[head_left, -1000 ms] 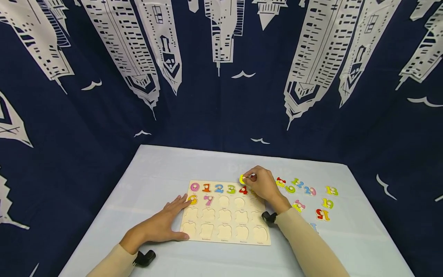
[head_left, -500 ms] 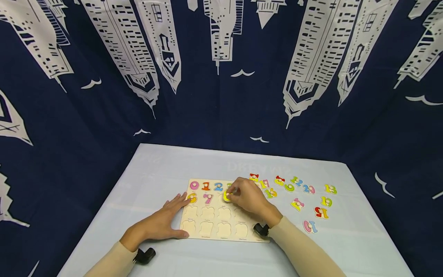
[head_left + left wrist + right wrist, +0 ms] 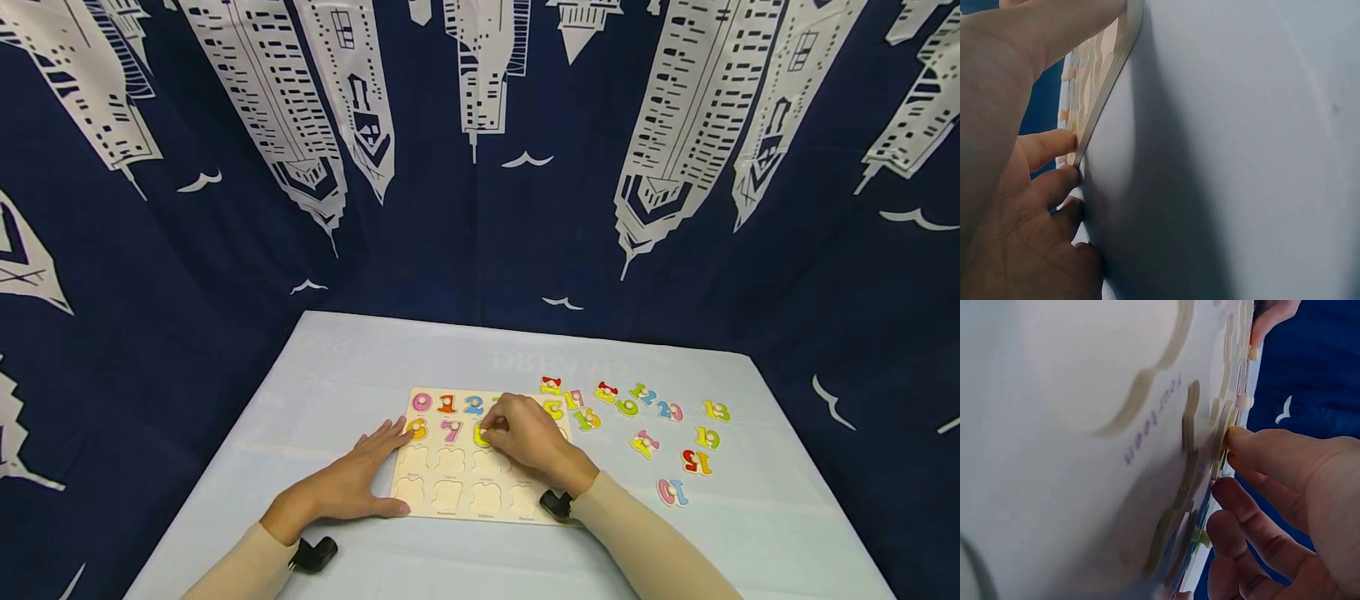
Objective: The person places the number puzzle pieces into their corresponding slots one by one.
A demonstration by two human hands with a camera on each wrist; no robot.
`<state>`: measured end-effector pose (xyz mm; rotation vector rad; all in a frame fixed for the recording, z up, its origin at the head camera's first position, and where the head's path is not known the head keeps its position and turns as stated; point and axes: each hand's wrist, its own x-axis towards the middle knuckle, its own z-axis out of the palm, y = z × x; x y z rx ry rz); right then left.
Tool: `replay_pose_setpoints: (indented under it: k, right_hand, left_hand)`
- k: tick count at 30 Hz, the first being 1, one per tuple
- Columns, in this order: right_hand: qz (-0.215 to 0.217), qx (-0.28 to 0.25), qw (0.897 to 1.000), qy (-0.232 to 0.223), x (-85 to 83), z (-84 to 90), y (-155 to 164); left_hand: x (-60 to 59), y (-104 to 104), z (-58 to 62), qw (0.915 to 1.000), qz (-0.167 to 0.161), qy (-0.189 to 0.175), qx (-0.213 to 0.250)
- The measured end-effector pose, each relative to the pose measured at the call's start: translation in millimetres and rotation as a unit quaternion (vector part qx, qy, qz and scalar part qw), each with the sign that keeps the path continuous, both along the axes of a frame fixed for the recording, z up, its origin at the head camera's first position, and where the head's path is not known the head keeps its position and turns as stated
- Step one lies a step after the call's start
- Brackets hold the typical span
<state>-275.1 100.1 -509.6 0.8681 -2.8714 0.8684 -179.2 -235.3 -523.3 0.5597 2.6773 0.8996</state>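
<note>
My right hand (image 3: 532, 433) pinches a yellow number piece (image 3: 480, 434) between thumb and fingers, over the second-row recess beside the purple 7 (image 3: 451, 431). In the right wrist view the piece (image 3: 1221, 442) is edge-on, close over the board, its outline partly behind the thumb. The wooden number board (image 3: 468, 510) lies flat. My left hand (image 3: 348, 482) rests with spread fingers along its left side, thumb at the lower corner and index fingertip by the orange-yellow 6 (image 3: 417, 428). The left wrist view has those fingers at the board's edge (image 3: 1102, 103).
The top row holds a pink 0 (image 3: 422, 402), a red-orange 1 (image 3: 447, 403), a blue 2 (image 3: 473, 404) and a yellow 5 (image 3: 553, 409); my right hand hides part of it. Several loose number pieces lie right of the board, including a red-and-yellow 15 (image 3: 697, 462) and a pink-and-blue 10 (image 3: 672, 492).
My right hand has carried the yellow piece from beyond the board's top edge, leftward and nearer, to the recess beside the 7. My left hand has stayed in place.
</note>
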Motion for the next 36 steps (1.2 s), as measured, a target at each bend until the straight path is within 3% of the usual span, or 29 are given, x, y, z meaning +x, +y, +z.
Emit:
replay_pose_setpoints:
  k: [11,22,28,36]
  right_hand:
    - [-0.010,0.010,1.000,0.017,-0.3,-3.0,-3]
    - [-0.028,-0.005,1.000,-0.004,1.8,1.7,6]
    - [-0.048,-0.053,0.997,0.021,-8.8,4.8,42]
    - [-0.138,-0.053,0.987,0.058,-23.2,1.5,125]
  left_hand:
    - [-0.4,0,0.3,1.0000,-0.001,0.001,-0.001]
    - [-0.4,0,1.1,1.0000,-0.002,0.000,-0.001]
    - [-1.4,1,2.3,1.0000,-0.003,0.004,0.002]
    - [0.1,2,3.1,0.9999,-0.002,-0.005,0.009]
